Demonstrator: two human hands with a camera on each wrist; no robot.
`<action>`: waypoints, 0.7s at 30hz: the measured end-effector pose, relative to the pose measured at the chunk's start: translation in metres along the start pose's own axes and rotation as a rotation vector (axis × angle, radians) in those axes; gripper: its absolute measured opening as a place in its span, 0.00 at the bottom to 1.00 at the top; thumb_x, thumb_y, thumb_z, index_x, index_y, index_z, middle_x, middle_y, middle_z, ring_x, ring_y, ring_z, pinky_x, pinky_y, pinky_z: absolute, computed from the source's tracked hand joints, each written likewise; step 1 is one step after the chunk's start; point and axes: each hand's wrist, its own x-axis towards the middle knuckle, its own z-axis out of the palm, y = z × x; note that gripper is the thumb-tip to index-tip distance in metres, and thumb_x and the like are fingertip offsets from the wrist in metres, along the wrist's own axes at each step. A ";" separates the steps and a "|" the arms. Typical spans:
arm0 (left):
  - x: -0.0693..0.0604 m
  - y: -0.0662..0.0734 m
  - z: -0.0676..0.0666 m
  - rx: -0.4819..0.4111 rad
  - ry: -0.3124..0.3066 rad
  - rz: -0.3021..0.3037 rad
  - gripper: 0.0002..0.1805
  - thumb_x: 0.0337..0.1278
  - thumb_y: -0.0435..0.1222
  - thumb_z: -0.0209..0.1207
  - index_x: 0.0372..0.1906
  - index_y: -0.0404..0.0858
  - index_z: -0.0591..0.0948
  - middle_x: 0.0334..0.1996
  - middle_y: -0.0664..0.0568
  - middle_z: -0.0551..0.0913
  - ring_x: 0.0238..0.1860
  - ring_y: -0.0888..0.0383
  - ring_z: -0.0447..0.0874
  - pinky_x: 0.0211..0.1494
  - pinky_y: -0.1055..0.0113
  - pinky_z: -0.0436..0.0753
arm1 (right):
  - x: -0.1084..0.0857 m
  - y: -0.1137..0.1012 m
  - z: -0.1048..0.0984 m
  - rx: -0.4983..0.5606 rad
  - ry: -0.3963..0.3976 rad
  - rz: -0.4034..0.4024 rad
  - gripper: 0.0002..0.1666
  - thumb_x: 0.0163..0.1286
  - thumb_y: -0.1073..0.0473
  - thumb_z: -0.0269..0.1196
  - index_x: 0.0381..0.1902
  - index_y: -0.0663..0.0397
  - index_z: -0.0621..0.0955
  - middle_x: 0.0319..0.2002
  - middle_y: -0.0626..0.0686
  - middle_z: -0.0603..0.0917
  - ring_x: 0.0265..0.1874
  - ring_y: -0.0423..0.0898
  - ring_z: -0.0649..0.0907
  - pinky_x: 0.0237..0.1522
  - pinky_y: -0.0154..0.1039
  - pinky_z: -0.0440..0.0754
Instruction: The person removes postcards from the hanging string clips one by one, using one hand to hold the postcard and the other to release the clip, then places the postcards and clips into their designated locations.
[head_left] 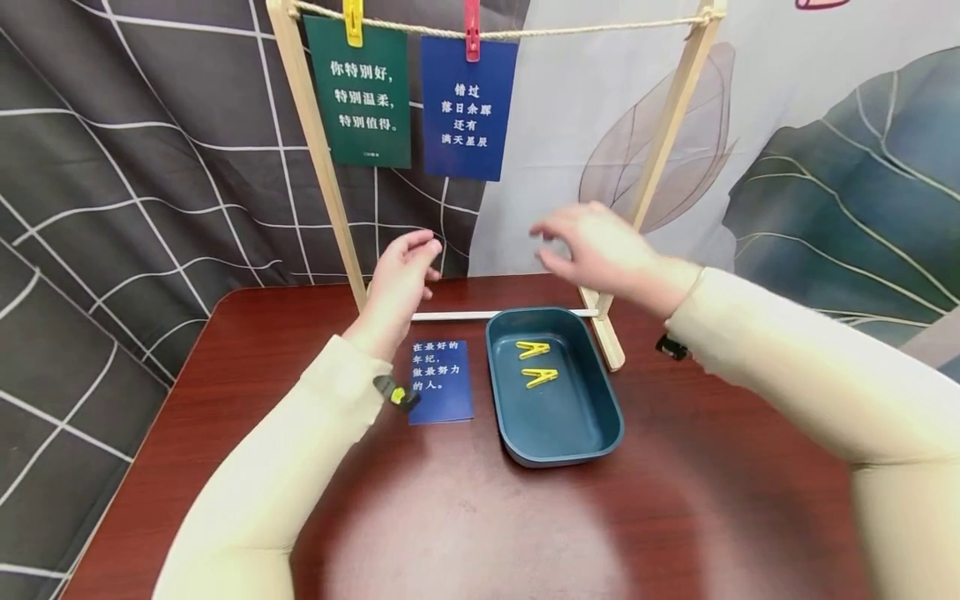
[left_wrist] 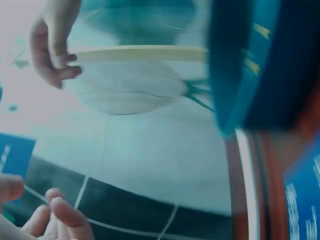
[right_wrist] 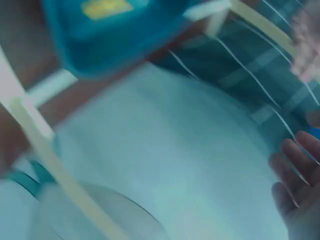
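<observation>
My left hand [head_left: 401,279] hovers in front of the wooden frame, fingers loosely bent and holding nothing. Across from it, my right hand [head_left: 596,246] is raised beside the frame's right post, its fingers relaxed and no object in them. On the rope hang a green card [head_left: 360,92] under a yellow clothespin [head_left: 353,22] and a blue card [head_left: 469,108] under a red clothespin [head_left: 472,32]. Below the hands, another blue card [head_left: 441,383] lies on the table, partly behind the left wrist. Two yellow clothespins [head_left: 540,377] sit in the blue tray [head_left: 555,457].
The wooden frame [head_left: 671,117] stands at the table's back, with its rope [head_left: 600,30] across the top and a white bar [head_left: 457,316] low down. Patterned cloth [head_left: 150,167] hangs behind. The dark red table [head_left: 465,517] extends toward me.
</observation>
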 end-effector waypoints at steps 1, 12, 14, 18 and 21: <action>0.005 0.003 0.002 -0.087 0.018 -0.024 0.21 0.71 0.44 0.57 0.65 0.45 0.74 0.57 0.50 0.80 0.39 0.53 0.79 0.31 0.70 0.77 | 0.007 0.000 -0.010 0.004 0.055 -0.003 0.17 0.70 0.56 0.61 0.52 0.60 0.83 0.44 0.58 0.86 0.44 0.55 0.83 0.56 0.57 0.72; 0.038 0.026 0.031 -0.540 0.139 -0.066 0.25 0.70 0.44 0.57 0.69 0.47 0.70 0.57 0.55 0.81 0.43 0.56 0.78 0.37 0.69 0.76 | 0.088 -0.011 -0.086 -0.066 0.485 0.087 0.26 0.76 0.48 0.53 0.64 0.56 0.76 0.57 0.56 0.81 0.60 0.52 0.74 0.69 0.43 0.61; 0.041 0.030 0.036 -0.552 0.156 -0.069 0.26 0.69 0.45 0.59 0.69 0.48 0.71 0.55 0.56 0.82 0.43 0.56 0.79 0.38 0.69 0.77 | 0.102 -0.013 -0.092 -0.090 0.473 0.154 0.29 0.76 0.45 0.50 0.67 0.52 0.74 0.61 0.54 0.79 0.63 0.49 0.72 0.72 0.40 0.55; 0.045 0.036 0.044 -0.561 0.168 -0.075 0.29 0.66 0.46 0.62 0.69 0.51 0.70 0.52 0.59 0.82 0.42 0.57 0.80 0.37 0.68 0.79 | 0.121 -0.019 -0.101 -0.107 0.369 0.317 0.33 0.78 0.41 0.45 0.74 0.46 0.66 0.69 0.51 0.72 0.69 0.47 0.66 0.74 0.36 0.48; 0.048 0.038 0.048 -0.527 0.178 -0.054 0.30 0.65 0.45 0.63 0.69 0.51 0.70 0.52 0.60 0.82 0.42 0.55 0.80 0.36 0.69 0.79 | 0.132 -0.022 -0.104 -0.090 0.290 0.401 0.35 0.77 0.40 0.43 0.77 0.43 0.60 0.73 0.49 0.65 0.70 0.46 0.64 0.73 0.34 0.50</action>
